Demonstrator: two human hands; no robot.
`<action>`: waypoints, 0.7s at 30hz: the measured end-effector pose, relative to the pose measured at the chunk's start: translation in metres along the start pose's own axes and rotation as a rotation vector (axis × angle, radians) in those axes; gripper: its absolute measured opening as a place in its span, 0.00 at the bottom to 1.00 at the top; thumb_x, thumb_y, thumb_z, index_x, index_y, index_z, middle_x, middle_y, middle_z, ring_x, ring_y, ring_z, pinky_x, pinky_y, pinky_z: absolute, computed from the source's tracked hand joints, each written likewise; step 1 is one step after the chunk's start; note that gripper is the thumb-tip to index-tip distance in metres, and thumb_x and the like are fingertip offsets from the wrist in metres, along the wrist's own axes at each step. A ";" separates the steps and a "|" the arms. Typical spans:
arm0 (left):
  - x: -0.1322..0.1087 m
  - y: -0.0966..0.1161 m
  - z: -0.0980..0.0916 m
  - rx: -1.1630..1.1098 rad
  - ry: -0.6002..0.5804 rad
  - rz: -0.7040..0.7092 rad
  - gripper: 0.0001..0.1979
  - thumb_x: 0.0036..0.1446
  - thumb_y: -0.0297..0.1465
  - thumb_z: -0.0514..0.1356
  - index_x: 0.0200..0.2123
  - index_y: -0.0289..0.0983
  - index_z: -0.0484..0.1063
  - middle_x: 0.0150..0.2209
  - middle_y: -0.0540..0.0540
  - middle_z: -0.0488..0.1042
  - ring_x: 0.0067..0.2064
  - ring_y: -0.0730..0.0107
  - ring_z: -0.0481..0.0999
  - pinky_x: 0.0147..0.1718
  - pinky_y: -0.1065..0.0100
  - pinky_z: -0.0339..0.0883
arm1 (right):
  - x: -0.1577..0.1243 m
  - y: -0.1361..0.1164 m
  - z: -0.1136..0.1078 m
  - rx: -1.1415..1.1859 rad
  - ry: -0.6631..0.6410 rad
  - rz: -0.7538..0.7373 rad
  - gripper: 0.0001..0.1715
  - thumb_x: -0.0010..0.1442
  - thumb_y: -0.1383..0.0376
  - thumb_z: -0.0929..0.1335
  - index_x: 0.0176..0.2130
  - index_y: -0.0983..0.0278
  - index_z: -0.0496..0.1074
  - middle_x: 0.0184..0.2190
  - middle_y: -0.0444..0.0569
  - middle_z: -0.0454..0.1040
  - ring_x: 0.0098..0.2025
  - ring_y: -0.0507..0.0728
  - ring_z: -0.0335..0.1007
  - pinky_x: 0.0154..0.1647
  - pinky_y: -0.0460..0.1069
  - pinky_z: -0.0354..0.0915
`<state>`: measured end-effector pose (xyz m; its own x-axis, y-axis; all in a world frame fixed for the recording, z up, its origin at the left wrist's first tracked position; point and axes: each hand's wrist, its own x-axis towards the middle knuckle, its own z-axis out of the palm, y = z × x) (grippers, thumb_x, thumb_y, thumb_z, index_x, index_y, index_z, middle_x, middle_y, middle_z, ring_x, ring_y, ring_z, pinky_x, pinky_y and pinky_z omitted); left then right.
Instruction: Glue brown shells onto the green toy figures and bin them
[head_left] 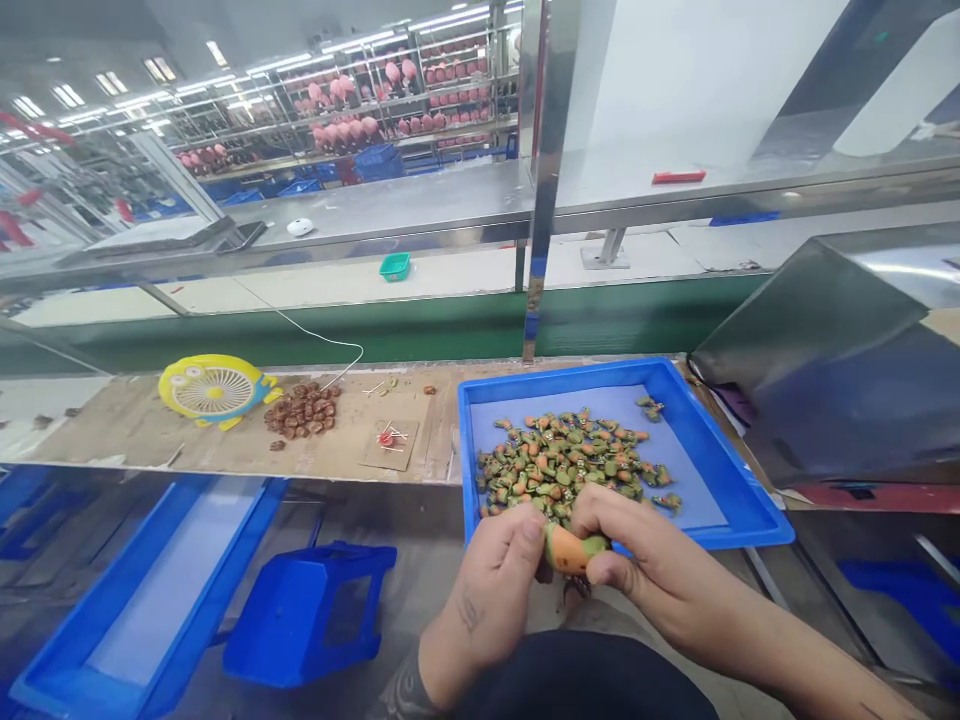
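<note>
Both my hands meet low in the middle, just in front of a blue tray (739, 470). Between them is one small orange and green toy piece (571, 550). My left hand (491, 590) is curled, its thumb pressed on the piece's left end. My right hand (637, 545) pinches the right end with fingers and thumb. The tray holds a heap of several similar green and orange pieces (562, 465).
A yellow desk fan (214, 388) lies on the workbench beside a pile of brown pieces (302, 410) and a small card with pins (390, 440). Blue crates (307, 610) stand under the bench. A green conveyor (420, 325) runs behind; a dark metal chute (840, 370) is right.
</note>
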<state>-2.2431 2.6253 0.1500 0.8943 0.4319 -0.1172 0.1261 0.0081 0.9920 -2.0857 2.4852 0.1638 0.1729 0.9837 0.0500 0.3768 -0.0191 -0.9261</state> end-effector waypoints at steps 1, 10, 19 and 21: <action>-0.003 -0.001 -0.007 -0.017 -0.026 0.025 0.27 0.72 0.50 0.48 0.29 0.37 0.67 0.26 0.50 0.69 0.30 0.70 0.67 0.32 0.67 0.58 | 0.002 -0.002 0.008 0.020 0.015 0.004 0.28 0.72 0.40 0.58 0.40 0.59 0.67 0.38 0.46 0.67 0.39 0.57 0.64 0.41 0.52 0.59; -0.023 -0.004 -0.044 -0.067 -0.141 0.096 0.28 0.71 0.51 0.49 0.27 0.36 0.67 0.25 0.48 0.68 0.27 0.71 0.67 0.29 0.68 0.58 | 0.006 -0.020 0.060 0.146 0.082 0.127 0.30 0.73 0.41 0.57 0.38 0.60 0.69 0.36 0.46 0.69 0.39 0.57 0.63 0.42 0.51 0.61; -0.032 -0.006 -0.065 0.180 -0.166 0.267 0.30 0.68 0.57 0.50 0.36 0.36 0.72 0.31 0.46 0.72 0.33 0.66 0.69 0.35 0.66 0.59 | 0.003 -0.028 0.086 0.279 0.164 0.202 0.29 0.74 0.44 0.57 0.37 0.62 0.69 0.33 0.46 0.66 0.36 0.56 0.63 0.39 0.50 0.63; -0.034 -0.007 -0.069 0.256 -0.154 0.318 0.29 0.66 0.57 0.53 0.42 0.35 0.72 0.35 0.44 0.73 0.35 0.64 0.70 0.37 0.65 0.61 | 0.002 -0.030 0.090 0.288 0.184 0.239 0.29 0.74 0.44 0.57 0.36 0.62 0.69 0.31 0.46 0.66 0.34 0.56 0.63 0.38 0.50 0.63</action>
<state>-2.3038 2.6725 0.1498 0.9569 0.2375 0.1670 -0.0803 -0.3362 0.9384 -2.1785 2.5037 0.1585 0.3941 0.9088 -0.1369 0.0408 -0.1662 -0.9853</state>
